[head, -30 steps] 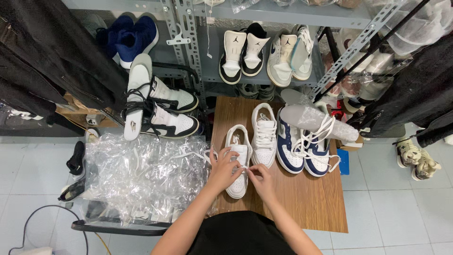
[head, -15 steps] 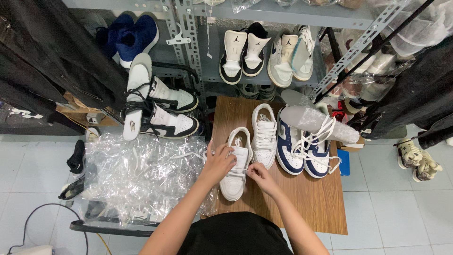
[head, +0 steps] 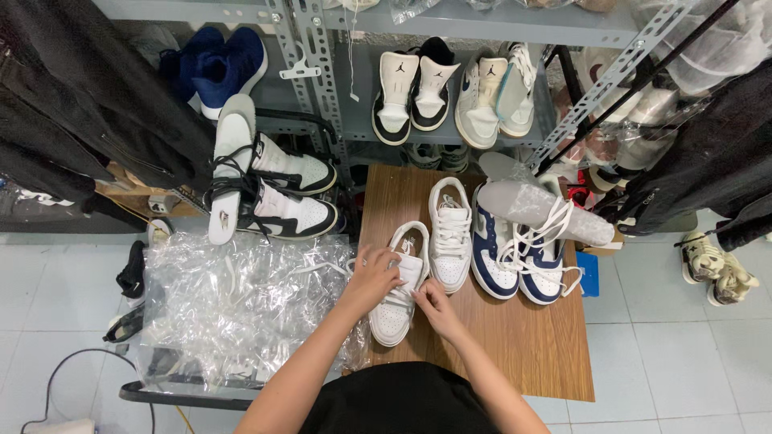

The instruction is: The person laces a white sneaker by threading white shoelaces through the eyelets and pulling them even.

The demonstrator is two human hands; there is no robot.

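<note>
Lacing a white sneaker [head: 400, 289] on the tabletop [head: 531, 345].
My left hand [head: 374, 277] pinches its soft laces; my right hand [head: 430, 301] grips the light, stiff side.

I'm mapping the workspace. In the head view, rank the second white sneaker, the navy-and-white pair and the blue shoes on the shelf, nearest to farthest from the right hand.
1. Second white sneaker: just beyond the right hand, on the table.
2. Navy-and-white pair: farther right on the table.
3. Blue shoes: far upper left, on the shelf.
</note>
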